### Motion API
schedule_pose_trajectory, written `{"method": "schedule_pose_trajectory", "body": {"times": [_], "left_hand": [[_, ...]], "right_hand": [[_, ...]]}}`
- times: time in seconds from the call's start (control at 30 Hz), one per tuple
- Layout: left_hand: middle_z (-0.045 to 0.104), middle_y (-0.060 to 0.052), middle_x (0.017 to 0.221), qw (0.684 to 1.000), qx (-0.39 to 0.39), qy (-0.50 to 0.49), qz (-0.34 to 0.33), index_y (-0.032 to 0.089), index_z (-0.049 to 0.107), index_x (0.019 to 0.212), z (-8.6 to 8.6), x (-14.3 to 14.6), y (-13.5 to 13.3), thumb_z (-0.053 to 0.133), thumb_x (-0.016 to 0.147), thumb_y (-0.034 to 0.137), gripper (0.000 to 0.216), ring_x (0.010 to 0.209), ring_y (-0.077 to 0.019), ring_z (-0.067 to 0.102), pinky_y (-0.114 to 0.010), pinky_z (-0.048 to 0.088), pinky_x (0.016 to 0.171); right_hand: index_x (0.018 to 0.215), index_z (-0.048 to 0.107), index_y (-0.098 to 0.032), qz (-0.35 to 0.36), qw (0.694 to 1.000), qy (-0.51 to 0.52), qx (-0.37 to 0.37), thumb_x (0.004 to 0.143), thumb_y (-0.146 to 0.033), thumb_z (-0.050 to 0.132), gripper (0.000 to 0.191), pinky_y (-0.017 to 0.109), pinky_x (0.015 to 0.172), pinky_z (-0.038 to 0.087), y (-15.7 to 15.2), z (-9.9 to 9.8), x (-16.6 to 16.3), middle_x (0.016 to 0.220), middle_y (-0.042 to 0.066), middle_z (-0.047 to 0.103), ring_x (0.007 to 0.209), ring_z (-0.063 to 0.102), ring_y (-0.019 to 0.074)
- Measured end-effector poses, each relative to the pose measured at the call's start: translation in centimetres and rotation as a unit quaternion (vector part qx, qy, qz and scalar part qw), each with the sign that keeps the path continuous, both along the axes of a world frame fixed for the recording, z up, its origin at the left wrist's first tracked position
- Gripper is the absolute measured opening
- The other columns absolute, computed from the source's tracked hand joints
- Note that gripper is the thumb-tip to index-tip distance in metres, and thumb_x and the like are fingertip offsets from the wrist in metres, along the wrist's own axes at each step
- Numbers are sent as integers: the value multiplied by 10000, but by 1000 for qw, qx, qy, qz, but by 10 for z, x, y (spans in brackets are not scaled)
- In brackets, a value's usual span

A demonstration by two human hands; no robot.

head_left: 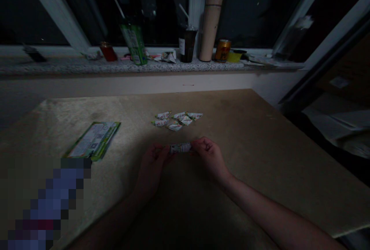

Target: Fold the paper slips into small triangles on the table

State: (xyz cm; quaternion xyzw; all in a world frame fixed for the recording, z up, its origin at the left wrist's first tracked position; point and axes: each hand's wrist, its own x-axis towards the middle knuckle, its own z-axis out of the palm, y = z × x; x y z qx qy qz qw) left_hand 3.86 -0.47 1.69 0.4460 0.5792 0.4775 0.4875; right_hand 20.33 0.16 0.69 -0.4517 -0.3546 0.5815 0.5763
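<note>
a narrow white-green printed strip (pixel 180 148) is pinched at both ends by left hand (pixel 152 160) and right hand (pixel 211 152), prob for straightness, near folded triangular white-green packets (pixel 185 120)

hands (pixel 210 154): pinch printed wrapper (pixel 180 148) | folded pieces (pixel 185 120): beyond | packet (pixel 93 141): left

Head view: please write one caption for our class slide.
Left hand and right hand hold a small printed item near white-and-green pieces on a table.

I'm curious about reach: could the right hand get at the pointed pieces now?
Probably yes: the pointed pieces lie just beyond the right hand, nothing visible between, though it may first need to release the printed strip.
</note>
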Motion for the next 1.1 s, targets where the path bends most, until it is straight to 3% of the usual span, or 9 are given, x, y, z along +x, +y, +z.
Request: {"method": "schedule_pose_trajectory", "body": {"times": [0.37,0.6,0.77,0.9,1.1], "left_hand": [[707,-23,756,998,-5,66,9,194,579,815,11,2,-4,608,770,496,307,770,-240,684,-292,510,640],[686,2,721,998,-2,-64,-1,182,550,806,-6,2,0,676,741,457,309,743,-197,680,-269,521,677],[659,23,730,989,5,-149,-6,177,551,789,-6,5,0,707,726,380,264,743,-161,668,-268,526,745],[672,13,714,996,3,-87,-7,186,554,784,-2,4,0,689,709,412,274,745,-190,679,-285,536,719],[714,-15,766,997,22,-6,-72,182,597,1079,2,0,-3,688,691,429,469,740,-217,685,-270,518,631]], "right_hand": [[693,604,-167,-21,999,30,0,663,-394,720,256,218,528,389,1,-5,-4,583,-14,610,537,519,107],[715,598,-163,-34,998,59,-17,663,-386,726,262,215,534,377,-1,-5,-6,576,-23,597,525,511,101],[704,602,-161,-34,998,52,-8,676,-389,715,256,212,518,359,-1,-4,-5,562,-26,574,517,488,95],[681,585,-173,-44,999,13,13,680,-428,706,282,218,504,362,-1,-1,-2,551,-27,564,499,480,97],[653,547,-191,-63,993,-72,67,682,-466,697,314,227,506,387,-4,5,-2,561,-13,580,522,506,115]]}}
